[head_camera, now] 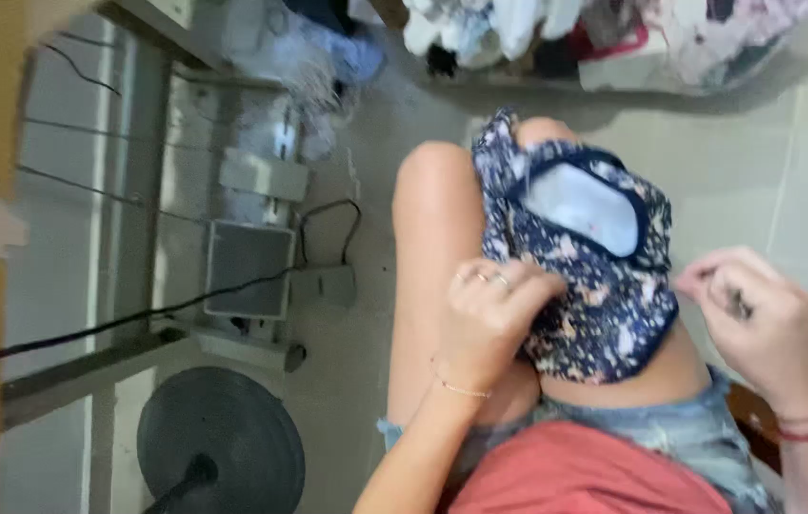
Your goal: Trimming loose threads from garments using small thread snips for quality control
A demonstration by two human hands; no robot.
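Observation:
A small dark blue floral garment [594,286] with a pale blue lining lies draped over my bare knees. My left hand [491,319], wearing rings and a thin bracelet, grips the garment's near left edge. My right hand [766,328], with red strings at the wrist, hovers just right of the garment with its fingers pinched together on something small and thin; what it is cannot be made out. I sit in denim shorts and a red top.
A pile of clothes [604,33] lies on the tiled floor ahead. To the left stand a sewing machine table frame [80,238], its pedal [249,269], a black cable [118,324] and a round dark fan base [221,445].

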